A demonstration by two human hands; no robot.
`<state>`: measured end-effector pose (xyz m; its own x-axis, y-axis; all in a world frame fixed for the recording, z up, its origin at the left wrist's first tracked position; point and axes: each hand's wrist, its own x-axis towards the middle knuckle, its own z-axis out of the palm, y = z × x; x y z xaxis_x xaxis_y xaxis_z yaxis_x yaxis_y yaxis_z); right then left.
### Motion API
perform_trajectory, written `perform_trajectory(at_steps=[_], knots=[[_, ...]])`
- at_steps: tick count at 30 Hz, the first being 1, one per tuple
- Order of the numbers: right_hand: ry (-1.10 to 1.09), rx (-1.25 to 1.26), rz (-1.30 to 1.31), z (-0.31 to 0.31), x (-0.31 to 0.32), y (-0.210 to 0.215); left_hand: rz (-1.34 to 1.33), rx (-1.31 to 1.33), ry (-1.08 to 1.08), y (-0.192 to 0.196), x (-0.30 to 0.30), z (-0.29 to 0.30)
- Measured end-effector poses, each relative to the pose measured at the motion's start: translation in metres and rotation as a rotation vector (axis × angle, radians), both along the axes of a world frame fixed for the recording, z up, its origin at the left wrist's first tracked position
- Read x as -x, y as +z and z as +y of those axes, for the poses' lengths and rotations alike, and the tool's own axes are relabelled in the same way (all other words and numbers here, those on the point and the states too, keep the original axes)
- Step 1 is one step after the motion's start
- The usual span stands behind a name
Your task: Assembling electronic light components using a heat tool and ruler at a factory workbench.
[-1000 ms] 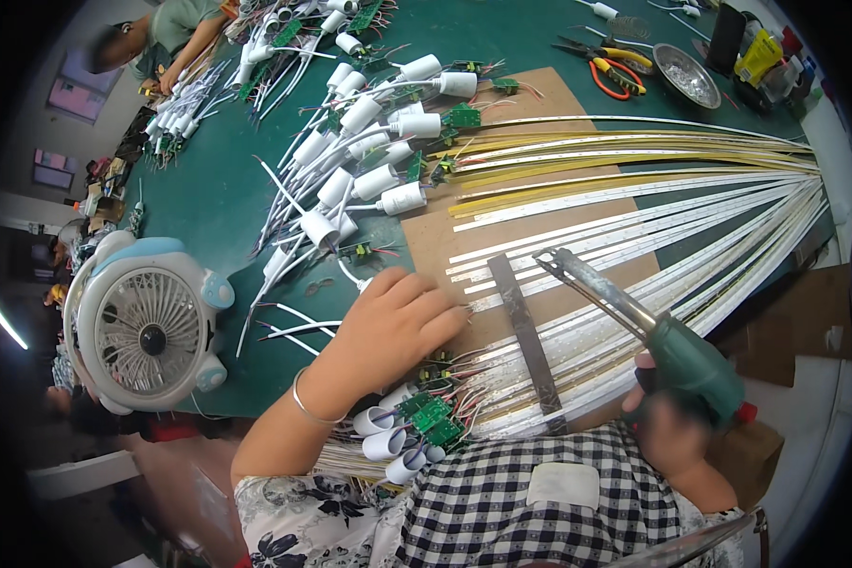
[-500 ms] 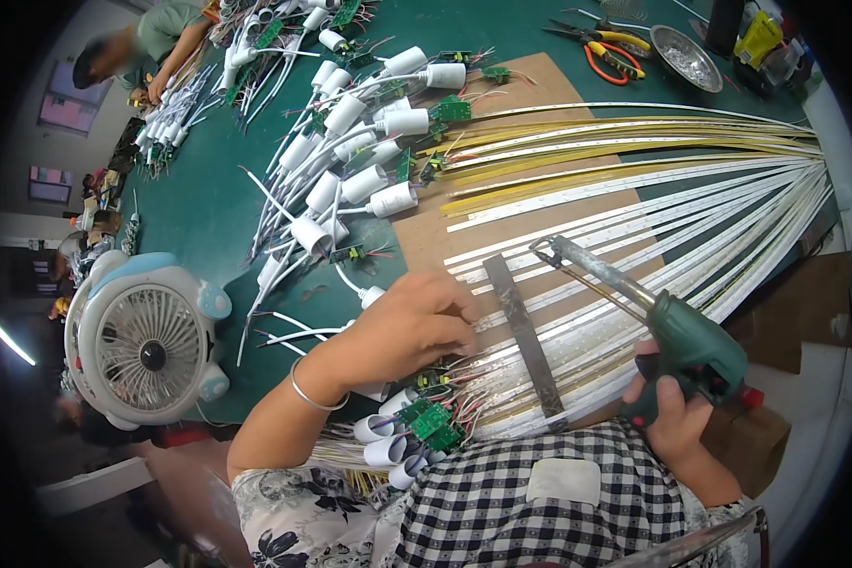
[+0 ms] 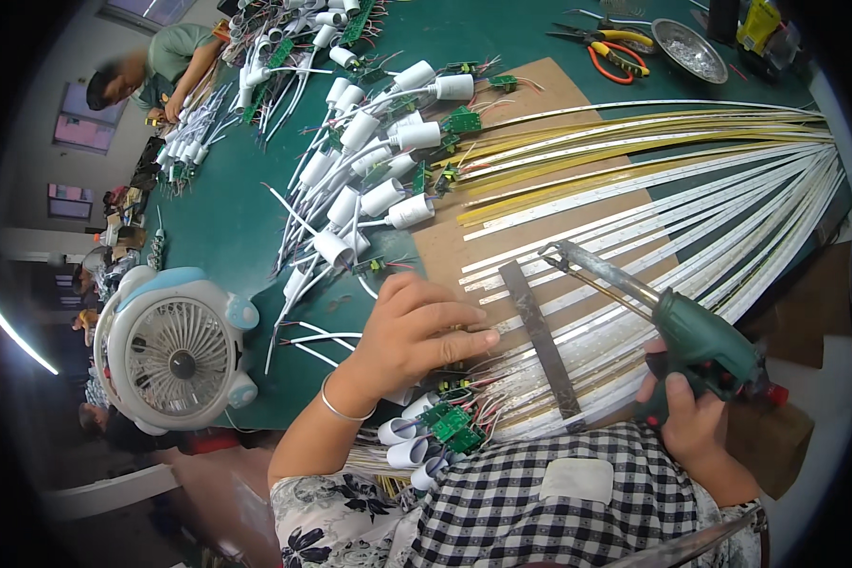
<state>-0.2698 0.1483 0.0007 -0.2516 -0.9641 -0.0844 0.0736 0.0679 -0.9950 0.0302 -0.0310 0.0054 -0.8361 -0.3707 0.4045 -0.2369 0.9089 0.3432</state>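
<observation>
At the left edge of the green desk [image 3: 237, 227] stood one small white and pale-blue round fan [image 3: 173, 348]. To its right, your left hand [image 3: 415, 331] lay palm down with the fingers spread flat and the wrist bent, a thin silver bangle [image 3: 343, 409] around it. It gripped nothing; the fingertips pressed on the near ends of the long white and yellow light strips [image 3: 653, 189] that fanned out across the brown cardboard sheet [image 3: 540, 104]. Just below that hand lay small green circuit boards [image 3: 452, 426] with white cylindrical caps [image 3: 402, 443], too crowded to count. One flat dark metal bar [image 3: 540, 341] lay across the strips between your hands. Your right hand [image 3: 696, 426] was closed around the handle of one dark green pistol-shaped soldering gun [image 3: 701, 341], its metal tip just above the strips near the bar's upper end. Far back stood one pair of orange-handled pliers [image 3: 615, 62] and one round metal dish [image 3: 688, 47].
</observation>
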Motion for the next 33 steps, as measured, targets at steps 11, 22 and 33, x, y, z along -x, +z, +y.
perform_trajectory(at_steps=[11,22,33], knots=[[-0.002,0.012,0.064,-0.003,-0.006,0.006,-0.061,0.062,0.018,0.002,0.0,0.004],[0.004,0.038,0.045,-0.005,-0.006,0.002,-0.045,0.011,0.015,0.0,-0.001,0.005],[-0.047,0.048,0.044,-0.009,-0.01,0.003,0.083,0.066,0.003,0.033,0.005,0.018]])
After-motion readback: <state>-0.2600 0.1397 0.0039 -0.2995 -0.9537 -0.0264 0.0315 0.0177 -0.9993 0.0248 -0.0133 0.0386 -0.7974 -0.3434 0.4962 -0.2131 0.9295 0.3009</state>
